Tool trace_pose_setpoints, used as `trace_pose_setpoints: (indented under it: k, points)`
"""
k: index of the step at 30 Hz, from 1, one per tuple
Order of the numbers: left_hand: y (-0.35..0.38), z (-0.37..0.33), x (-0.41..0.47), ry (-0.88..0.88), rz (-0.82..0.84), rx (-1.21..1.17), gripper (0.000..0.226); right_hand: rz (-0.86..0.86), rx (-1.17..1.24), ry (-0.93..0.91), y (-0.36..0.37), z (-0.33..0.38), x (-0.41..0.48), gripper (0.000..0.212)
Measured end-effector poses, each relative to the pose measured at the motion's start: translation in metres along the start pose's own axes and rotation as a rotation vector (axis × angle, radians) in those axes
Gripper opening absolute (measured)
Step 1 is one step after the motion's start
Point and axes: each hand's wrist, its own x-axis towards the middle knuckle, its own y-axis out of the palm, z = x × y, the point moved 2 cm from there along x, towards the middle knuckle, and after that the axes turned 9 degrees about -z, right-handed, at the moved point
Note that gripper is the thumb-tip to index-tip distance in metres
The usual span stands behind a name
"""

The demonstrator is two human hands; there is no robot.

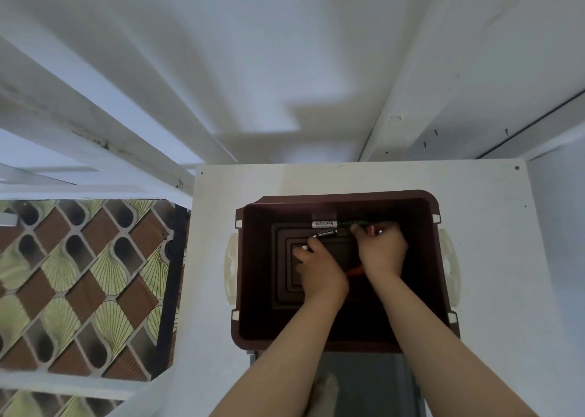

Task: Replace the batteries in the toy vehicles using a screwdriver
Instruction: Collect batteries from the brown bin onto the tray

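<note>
as both reach into the bin (335, 195), left hand (316, 268) pinches a silvery item (304, 247), right hand (383, 252) grips a red-green object (372, 228).

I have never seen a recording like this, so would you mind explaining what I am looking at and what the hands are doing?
There is no machine here: a person wears one wide-angle camera on the head, looking down at their own bare arms. A dark red bin stands on a white table, and both hands reach into it. On the bin floor near the far wall lie a white-labelled battery and a black battery. The left hand pinches a small metal-tipped piece, probably another battery. The right hand curls over red and green items by the far wall; whether it holds them is unclear. Something orange shows between the wrists.
</note>
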Motion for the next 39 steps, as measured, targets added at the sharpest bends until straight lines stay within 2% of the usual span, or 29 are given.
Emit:
trace_pose_setpoints:
  k: [2, 4, 7, 12, 15, 17, 19, 21, 24, 27, 31, 33, 36, 39]
  points:
    - [-0.005, 0.004, 0.000, -0.027, -0.058, -0.183, 0.045, -0.011, -0.012, 0.018, 0.004, 0.005, -0.003, 0.055]
    - [-0.009, 0.009, 0.000, -0.047, -0.124, -0.342, 0.037, -0.010, -0.060, 0.023, 0.011, 0.006, -0.005, 0.062]
    - [-0.013, 0.009, 0.005, -0.100, -0.203, -0.513, 0.030, -0.053, -0.107, 0.030, 0.018, 0.005, -0.005, 0.058]
    - [-0.012, -0.003, 0.015, -0.135, -0.249, -0.618, 0.035, -0.065, -0.013, 0.027, 0.016, 0.002, -0.004, 0.044]
    - [-0.013, -0.008, 0.019, -0.145, -0.233, -0.656, 0.040, 0.093, 0.244, 0.115, 0.016, -0.002, -0.006, 0.025]
    - [-0.012, -0.010, 0.023, -0.136, -0.233, -0.636, 0.040, 0.244, 0.489, 0.333, 0.014, -0.007, -0.010, 0.015]
    - [-0.015, -0.009, 0.027, -0.132, -0.245, -0.619, 0.037, 0.420, 0.710, 0.547, 0.011, -0.009, -0.013, 0.021]
    - [-0.016, -0.006, 0.031, -0.126, -0.258, -0.609, 0.031, 0.561, 0.844, 0.646, 0.006, -0.008, -0.014, 0.029]
    - [-0.017, -0.001, 0.033, -0.115, -0.276, -0.589, 0.024, 0.672, 0.891, 0.660, 0.006, -0.005, -0.013, 0.051]
    - [-0.017, 0.002, 0.033, -0.109, -0.308, -0.602, 0.020, 0.708, 0.882, 0.629, 0.007, -0.002, -0.011, 0.053]
    - [-0.017, 0.007, 0.031, -0.064, -0.342, -0.606, 0.021, 0.678, 0.857, 0.620, 0.006, -0.004, -0.008, 0.043]
    - [-0.016, 0.010, 0.031, -0.029, -0.339, -0.592, 0.022, 0.599, 0.712, 0.580, 0.008, -0.005, -0.007, 0.037]
    - [-0.014, 0.013, 0.032, -0.002, -0.310, -0.585, 0.026, 0.373, 0.394, 0.345, 0.016, -0.011, -0.005, 0.017]
    - [-0.012, 0.014, 0.032, 0.009, -0.311, -0.610, 0.028, 0.196, 0.244, 0.140, 0.024, -0.013, -0.004, 0.002]
